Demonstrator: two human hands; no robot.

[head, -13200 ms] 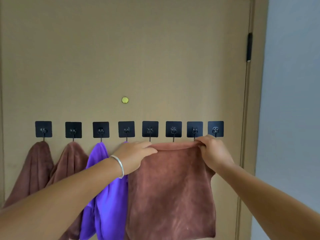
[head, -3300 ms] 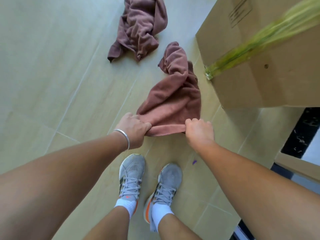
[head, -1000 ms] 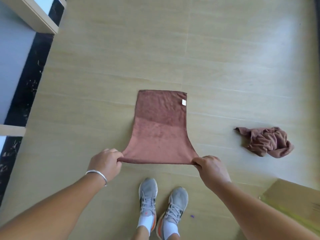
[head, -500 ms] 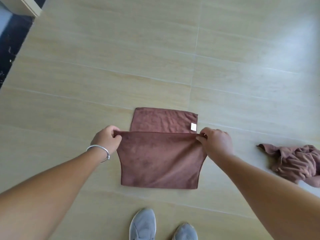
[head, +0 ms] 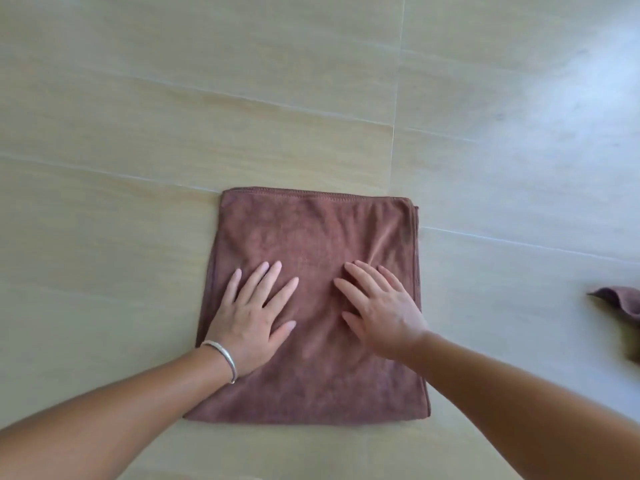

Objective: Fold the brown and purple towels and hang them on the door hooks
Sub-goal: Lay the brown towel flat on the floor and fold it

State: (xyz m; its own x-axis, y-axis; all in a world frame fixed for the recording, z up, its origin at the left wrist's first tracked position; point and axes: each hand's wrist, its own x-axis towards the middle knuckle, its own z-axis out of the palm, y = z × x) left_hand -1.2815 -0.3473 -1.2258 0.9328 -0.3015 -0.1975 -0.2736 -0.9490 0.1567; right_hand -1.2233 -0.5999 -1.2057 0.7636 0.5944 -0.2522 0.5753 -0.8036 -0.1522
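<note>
Brown towel: your folded brown towel (head: 311,230) lies flat on the floor (head: 138,98), a near-square with its stitched edge on the far side and doubled layers showing along the right edge.
Left hand: your left hand (head: 251,313) lies palm down on the towel's near-left part, fingers straight and fanned apart, pointing away from you and a little to the right; it presses the cloth and grips nothing.
Left wrist: a silver bracelet (head: 223,358) rings it, just at the towel's left edge.
Right hand: your right hand (head: 384,310) lies palm down on the near-right part, fingers straight and spread, angled up and to the left; small creases run from its fingertips.
Arms: both forearms reach in from the bottom corners, hands close but apart.
Second towel: a crumpled brown towel (head: 623,301) sits at the right edge of view, well apart.
</note>
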